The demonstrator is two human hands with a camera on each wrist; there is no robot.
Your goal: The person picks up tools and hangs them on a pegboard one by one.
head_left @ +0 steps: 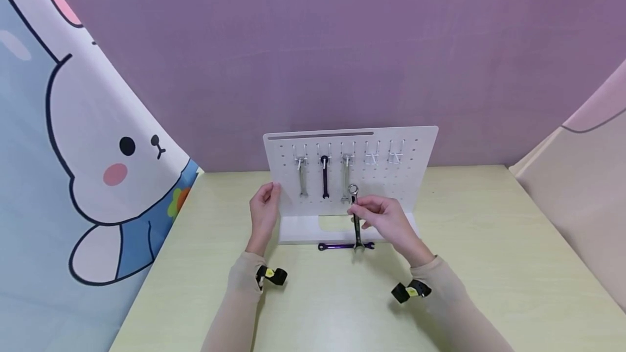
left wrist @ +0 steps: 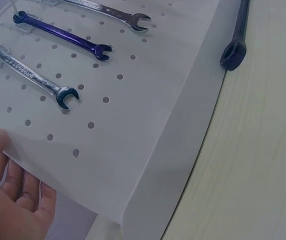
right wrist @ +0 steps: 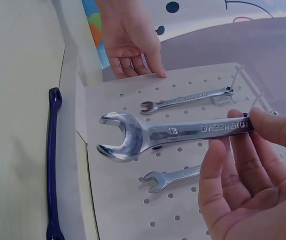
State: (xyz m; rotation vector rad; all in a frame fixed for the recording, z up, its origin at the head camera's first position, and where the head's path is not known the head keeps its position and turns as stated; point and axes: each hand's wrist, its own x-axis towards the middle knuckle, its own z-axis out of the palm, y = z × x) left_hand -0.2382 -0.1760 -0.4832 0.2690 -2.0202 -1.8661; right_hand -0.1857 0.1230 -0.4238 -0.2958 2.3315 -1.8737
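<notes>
While L hand (head_left: 264, 208) holds pegbd (head_left: 335, 178), R hand (head_left: 386, 219) grips wrench (right wrist: 182, 131).

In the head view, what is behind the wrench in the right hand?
Behind the held wrench: the white pegboard and, lower, a purple wrench, whose covered part cannot be seen.

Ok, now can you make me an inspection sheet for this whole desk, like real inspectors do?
Surface: pale table with wood grain.
Job's things: white pegboard stands up; three hanging wrenches, two silver and one purple; a loose purple wrench lies in front; one held silver wrench.
Clutter: nothing seen.
Hands: right hand pinches the held silver wrench; left hand touches the pegboard's left edge.
Cables: nothing seen.
Surroundings: purple backdrop behind; rabbit-print cloth at left.
</notes>
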